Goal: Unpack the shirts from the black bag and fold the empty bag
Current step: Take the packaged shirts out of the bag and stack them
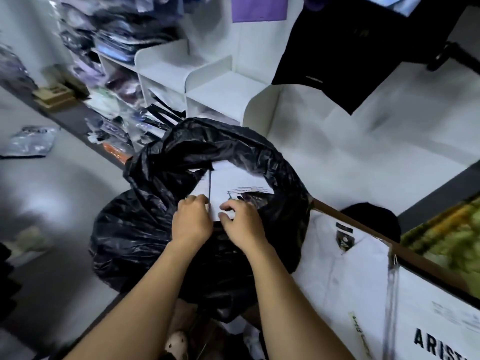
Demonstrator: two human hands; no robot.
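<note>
The black bag [161, 229] is seen open in the middle, just left of a cardboard box [363, 222]. In its mouth a white packaged shirt [233, 178] is exposed, bearing lines of small print too blurred to be read. Its near edge is gripped by the left hand [192, 222] and the right hand [242, 224], fingers curled, side by side. In the box a folded white shirt [337, 268] is laid beside a white package [441, 315] on which "ARIST" is printed, the rest being cut off.
</note>
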